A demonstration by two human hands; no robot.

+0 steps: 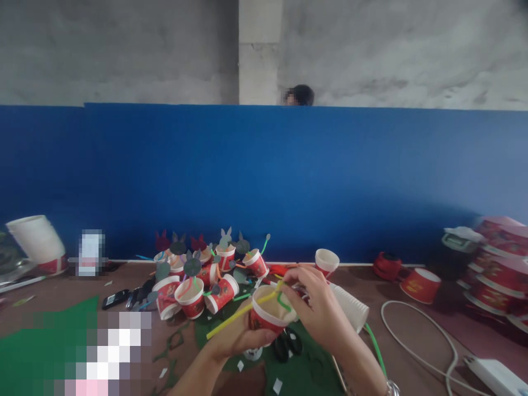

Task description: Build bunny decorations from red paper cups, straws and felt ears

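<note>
Round red-and-white paper cup [264,320] is gripped by left hand [236,341]; bent yellow plastic straw [236,319] is pinched (cup's one o'clock) by right hand [311,300].

The desk [412,352] has a brown, dull surface. Directly on it, at the left, there is a flat, bright green sheet [45,344]. Near the centre, several small red-and-white paper cups [192,302] stand or lie closely together, and before them a dark green, cut sheet [307,379] is spread. At the right lie a sideways stack of white ribbed cups [353,309] and a looped white cable [455,357].
</note>
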